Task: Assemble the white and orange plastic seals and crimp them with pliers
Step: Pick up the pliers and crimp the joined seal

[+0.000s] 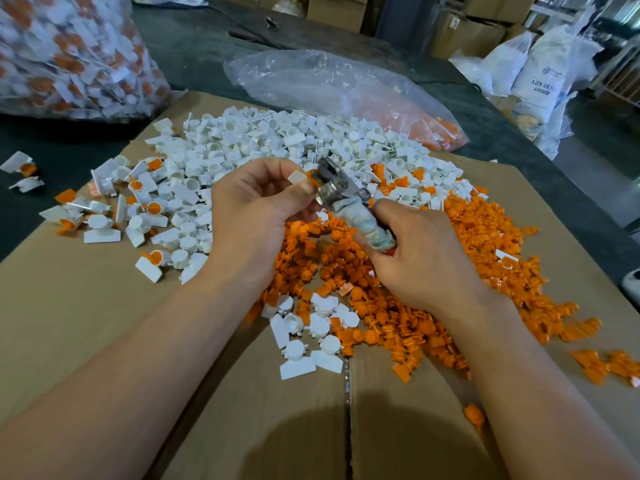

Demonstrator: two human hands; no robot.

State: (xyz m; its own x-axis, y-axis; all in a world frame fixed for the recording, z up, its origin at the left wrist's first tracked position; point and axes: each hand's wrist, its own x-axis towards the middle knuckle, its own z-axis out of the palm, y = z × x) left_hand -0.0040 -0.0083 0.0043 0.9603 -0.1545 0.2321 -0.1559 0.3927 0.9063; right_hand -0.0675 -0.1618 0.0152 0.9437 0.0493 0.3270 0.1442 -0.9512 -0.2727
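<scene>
Brown cardboard sheet [104,306] nearest, both forearms over it. Left hand [256,209] pinches one white-and-orange plastic seal [302,177] between thumb and fingers, mid-scene above the piles. Right hand [415,254] is curled round the rag-wrapped handles of the metal pliers [334,188]; the jaws sit at the seal's orange part, can't tell how tight. White seal bodies [277,140] heaped far, orange inserts [467,271] right. Clear bag of assembled seals [69,53] far left.

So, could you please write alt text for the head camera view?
A left hand pinches a white and orange seal at the head of pliers gripped by the right hand, above heaps of white pieces and orange pieces on cardboard.
</scene>
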